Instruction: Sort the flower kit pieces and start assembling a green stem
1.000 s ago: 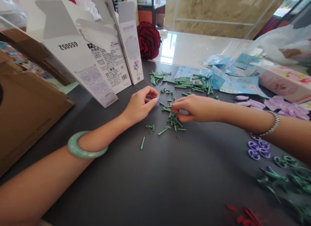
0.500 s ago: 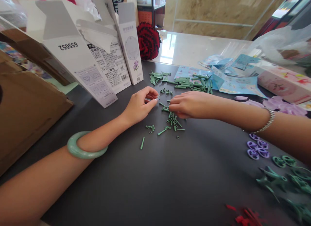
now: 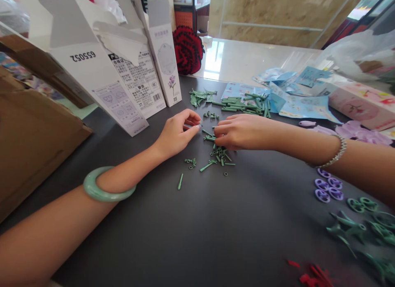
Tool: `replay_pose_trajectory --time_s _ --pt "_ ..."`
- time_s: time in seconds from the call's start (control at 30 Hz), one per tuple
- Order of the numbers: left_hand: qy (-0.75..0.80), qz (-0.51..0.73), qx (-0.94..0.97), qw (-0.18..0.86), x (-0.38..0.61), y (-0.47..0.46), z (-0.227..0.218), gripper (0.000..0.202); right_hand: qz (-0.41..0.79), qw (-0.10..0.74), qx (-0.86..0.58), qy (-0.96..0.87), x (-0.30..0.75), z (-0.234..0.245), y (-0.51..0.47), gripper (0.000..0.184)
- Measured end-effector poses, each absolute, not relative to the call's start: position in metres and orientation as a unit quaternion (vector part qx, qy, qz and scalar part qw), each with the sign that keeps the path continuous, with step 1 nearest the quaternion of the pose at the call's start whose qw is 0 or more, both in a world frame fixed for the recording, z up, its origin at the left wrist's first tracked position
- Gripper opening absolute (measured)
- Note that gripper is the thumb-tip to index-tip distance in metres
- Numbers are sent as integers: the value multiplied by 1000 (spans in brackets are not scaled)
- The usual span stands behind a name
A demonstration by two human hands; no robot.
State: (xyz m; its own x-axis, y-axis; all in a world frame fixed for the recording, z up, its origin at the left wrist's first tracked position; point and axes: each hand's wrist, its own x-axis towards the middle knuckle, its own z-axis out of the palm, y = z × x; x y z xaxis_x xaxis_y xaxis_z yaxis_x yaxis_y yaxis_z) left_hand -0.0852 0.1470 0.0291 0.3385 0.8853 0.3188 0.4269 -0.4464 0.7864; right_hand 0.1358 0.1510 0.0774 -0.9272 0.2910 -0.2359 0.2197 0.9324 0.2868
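My left hand (image 3: 181, 131) hovers just left of the green parts, its thumb and fingertips drawn together. Anything between those fingertips is too small or hidden to name. On the other side, my right hand (image 3: 234, 133) reaches palm down over a pile of small green plastic pieces (image 3: 220, 155), with its fingers curled at the pile's upper edge. What its fingertips grip is hidden. Tiny green connectors (image 3: 211, 115) lie beyond the hands. Closer to me are a small cluster of green bits (image 3: 190, 161) and a single green peg (image 3: 180, 181).
Green stem rods (image 3: 237, 106) and leaves (image 3: 199, 98) lie at the back. White printed boxes (image 3: 163, 52) stand at left, beside a brown carton (image 3: 40, 139). At right are purple rings (image 3: 324, 190), lilac petals (image 3: 354, 130) and green sepals (image 3: 348, 225). Red pieces (image 3: 314, 276) are nearest me.
My right hand has shifted very slightly over the pile, its fingers a little more curled. My left hand stays nearly where it was.
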Motion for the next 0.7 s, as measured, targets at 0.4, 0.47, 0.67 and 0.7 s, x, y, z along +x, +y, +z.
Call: replay_pose_trajectory --time_s 0.4,0.47,0.67,0.7 --pt "430 380 763 296 -85 147 29 16 87 113 123 982 136 75 152 20" --pt "430 382 763 296 -85 148 29 16 76 114 125 983 136 74 152 18" --pt "427 383 761 303 -85 148 29 17 57 78 152 984 139 74 156 15" --pt "427 384 761 303 -85 148 29 17 55 65 160 983 139 74 157 14"
